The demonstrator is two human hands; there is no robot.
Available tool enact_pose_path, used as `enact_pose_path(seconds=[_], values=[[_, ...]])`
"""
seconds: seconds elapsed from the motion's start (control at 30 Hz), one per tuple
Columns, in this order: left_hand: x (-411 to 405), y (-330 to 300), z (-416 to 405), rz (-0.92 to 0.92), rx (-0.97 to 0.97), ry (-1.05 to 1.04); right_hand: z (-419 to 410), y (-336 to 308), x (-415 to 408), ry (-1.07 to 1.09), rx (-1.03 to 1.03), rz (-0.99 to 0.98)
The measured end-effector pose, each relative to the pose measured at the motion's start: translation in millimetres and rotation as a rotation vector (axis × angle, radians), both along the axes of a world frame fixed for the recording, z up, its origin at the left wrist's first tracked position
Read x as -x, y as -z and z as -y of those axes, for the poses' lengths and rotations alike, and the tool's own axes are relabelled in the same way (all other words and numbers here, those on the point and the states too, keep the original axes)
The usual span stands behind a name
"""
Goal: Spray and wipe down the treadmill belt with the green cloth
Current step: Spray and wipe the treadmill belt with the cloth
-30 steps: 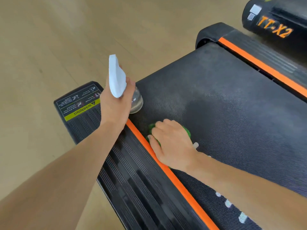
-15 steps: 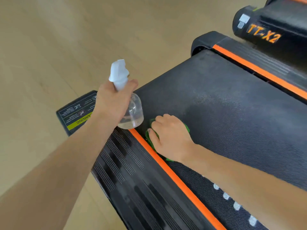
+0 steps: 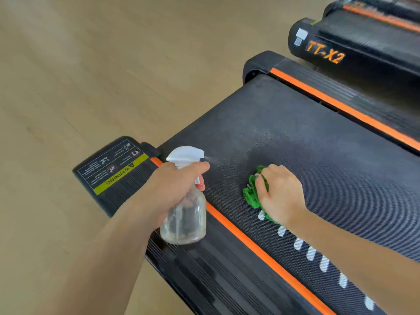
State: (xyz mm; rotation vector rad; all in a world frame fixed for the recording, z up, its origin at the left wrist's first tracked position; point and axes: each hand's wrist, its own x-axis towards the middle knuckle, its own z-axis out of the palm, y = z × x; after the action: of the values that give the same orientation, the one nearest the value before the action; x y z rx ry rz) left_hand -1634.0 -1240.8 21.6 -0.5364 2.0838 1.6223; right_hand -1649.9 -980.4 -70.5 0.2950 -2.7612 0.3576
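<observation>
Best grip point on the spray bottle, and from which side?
Grip the narrow neck of the spray bottle just under its white head, from behind the nozzle, as the left hand does: the round body is wider, and a finger reaches the trigger there.

Hidden and cut off

The right hand (image 3: 280, 194) covers most of the green cloth (image 3: 251, 196); the treadmill belt (image 3: 318, 160) runs off the right edge; small print on the warning label (image 3: 113, 169) is unreadable.
</observation>
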Motion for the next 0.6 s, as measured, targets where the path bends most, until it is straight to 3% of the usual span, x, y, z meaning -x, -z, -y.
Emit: enact_pose_path(seconds=[0.2, 0.4, 0.6], values=[[12.0, 1.0, -10.9, -0.096, -0.094, -0.142, 4.1, -5.8, -12.8, 0.026, -0.064, 0.019], [23.9, 5.2, -18.5, -0.076, -0.135, -0.248, -7.6, -5.5, -47.6, -0.058, -0.074, -0.014], [34.2, 8.4, -41.9, -0.091, -0.16, -0.218, -6.2, -2.7, -48.6, -0.035, -0.055, -0.04]])
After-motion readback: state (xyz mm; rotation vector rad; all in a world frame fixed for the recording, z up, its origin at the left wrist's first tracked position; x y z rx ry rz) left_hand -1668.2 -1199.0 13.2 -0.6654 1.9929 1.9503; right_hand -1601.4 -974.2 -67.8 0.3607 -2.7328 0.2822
